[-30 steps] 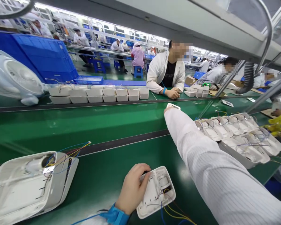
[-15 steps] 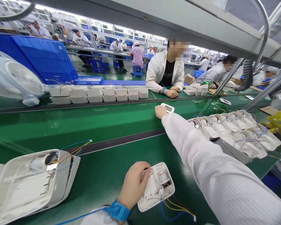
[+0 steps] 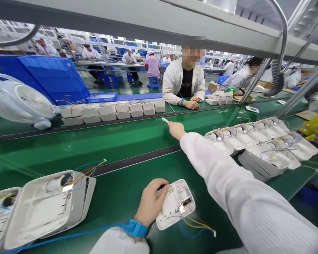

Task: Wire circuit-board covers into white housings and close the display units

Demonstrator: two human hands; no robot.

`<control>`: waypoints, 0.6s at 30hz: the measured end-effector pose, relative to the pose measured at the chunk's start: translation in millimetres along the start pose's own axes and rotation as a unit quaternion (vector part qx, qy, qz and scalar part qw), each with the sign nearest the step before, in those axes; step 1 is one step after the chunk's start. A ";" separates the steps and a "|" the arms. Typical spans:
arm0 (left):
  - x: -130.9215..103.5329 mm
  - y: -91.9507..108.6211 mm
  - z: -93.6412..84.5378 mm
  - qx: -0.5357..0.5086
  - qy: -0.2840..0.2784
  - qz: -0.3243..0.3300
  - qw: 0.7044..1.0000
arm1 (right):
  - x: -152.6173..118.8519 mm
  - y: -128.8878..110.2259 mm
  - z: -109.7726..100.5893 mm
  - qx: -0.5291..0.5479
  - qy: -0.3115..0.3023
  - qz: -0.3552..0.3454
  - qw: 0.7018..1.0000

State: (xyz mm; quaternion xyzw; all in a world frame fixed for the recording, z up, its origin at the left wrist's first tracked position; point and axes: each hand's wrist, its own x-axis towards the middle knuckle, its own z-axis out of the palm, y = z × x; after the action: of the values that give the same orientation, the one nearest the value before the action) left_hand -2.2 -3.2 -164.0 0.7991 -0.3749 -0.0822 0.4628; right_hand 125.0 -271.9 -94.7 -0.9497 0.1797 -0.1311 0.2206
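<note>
My left hand [image 3: 151, 203] rests at the near side of the bench, its thumb and fingers closed on the left edge of a white plastic housing [image 3: 172, 208]. The housing lies open side up, showing inner ribs. Coloured wires [image 3: 198, 225] run out of it to a small white connector on the bench. My right hand [image 3: 177, 129] is stretched out over the green conveyor belt. It pinches a thin white panel [image 3: 165, 121], seen nearly edge-on. My palm and the back of the hand hide part of the grip.
Larger wired white housings [image 3: 42, 208] are stacked at the left, and rows of similar housings [image 3: 254, 135] at the right. Across the belt are stacked white shells [image 3: 108, 112], a white fan [image 3: 23, 100] and a seated co-worker [image 3: 185, 79]. A metal beam [image 3: 148, 28] crosses overhead.
My right hand has moved left over the belt with the white panel, which has turned from showing its grey window to nearly edge-on. My left hand stays on the housing.
</note>
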 end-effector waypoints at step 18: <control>-29.1 29.2 12.4 -0.584 0.111 -0.073 0.801 | -235.4 -18.9 -94.1 -0.093 -0.258 -0.309 0.911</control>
State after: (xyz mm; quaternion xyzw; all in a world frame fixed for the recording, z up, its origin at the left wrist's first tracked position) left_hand -43.9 -0.4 -153.8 0.4063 -0.1429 -0.2293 0.8729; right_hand -112.7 -197.2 -44.1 -0.9746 -0.1748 0.0741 0.1185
